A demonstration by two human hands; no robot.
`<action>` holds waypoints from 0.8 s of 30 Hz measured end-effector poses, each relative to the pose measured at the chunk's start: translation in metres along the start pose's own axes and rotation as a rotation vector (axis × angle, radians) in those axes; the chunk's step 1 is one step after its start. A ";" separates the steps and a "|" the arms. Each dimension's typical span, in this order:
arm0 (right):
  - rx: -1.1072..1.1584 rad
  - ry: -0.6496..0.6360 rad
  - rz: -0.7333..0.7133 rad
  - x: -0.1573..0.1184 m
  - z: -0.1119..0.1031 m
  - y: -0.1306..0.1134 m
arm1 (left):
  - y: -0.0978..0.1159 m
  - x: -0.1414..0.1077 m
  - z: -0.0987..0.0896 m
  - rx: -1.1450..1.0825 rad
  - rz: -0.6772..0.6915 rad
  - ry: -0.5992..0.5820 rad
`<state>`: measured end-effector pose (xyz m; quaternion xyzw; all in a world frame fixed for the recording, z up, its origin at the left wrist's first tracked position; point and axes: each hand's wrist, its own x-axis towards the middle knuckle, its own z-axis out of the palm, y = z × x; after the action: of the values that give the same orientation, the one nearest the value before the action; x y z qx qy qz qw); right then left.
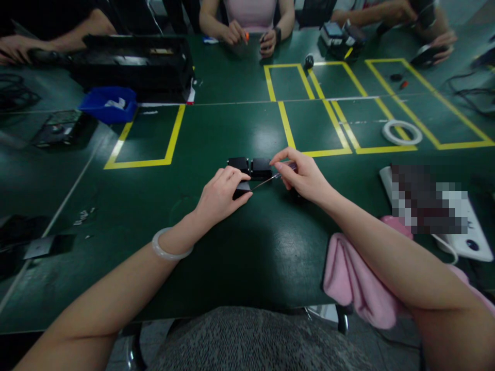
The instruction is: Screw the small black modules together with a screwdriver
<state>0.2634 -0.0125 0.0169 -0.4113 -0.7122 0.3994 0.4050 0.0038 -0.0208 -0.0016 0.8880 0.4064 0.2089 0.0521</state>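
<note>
My right hand [299, 172] is closed around the handle of a screwdriver [266, 181]. The thin metal shaft slants down to the left, and its tip meets a small dark block [242, 189] or lies right beside it. Fingers and thumb of my left hand [224, 188] pinch that block against the green table [266, 257]. Just beyond are two black box-shaped parts, a left one [237, 164] and a right one [261, 167], side by side with a narrow gap. Part of the block is hidden under my left fingers.
A blue bin [109, 104] and a long black housing [135, 67] stand at the back left. Small screws [83, 216] lie at left. To the right are a white tape roll [402, 132], a pink cloth [356, 278] and a white power strip [474, 226]. Several people work across the table.
</note>
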 end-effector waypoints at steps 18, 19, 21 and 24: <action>0.025 0.024 0.012 0.000 0.000 -0.001 | 0.000 0.000 0.000 0.006 -0.008 -0.002; 0.015 0.017 0.025 0.000 0.000 -0.001 | 0.000 0.000 0.000 0.009 -0.005 -0.002; 0.000 0.004 0.040 0.000 0.000 -0.002 | 0.000 0.000 0.000 0.015 0.002 0.000; 0.017 0.008 0.018 0.000 0.000 -0.003 | 0.000 0.000 0.000 0.017 0.010 0.006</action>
<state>0.2620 -0.0133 0.0197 -0.4160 -0.7034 0.4073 0.4078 0.0038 -0.0209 -0.0019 0.8899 0.4037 0.2081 0.0422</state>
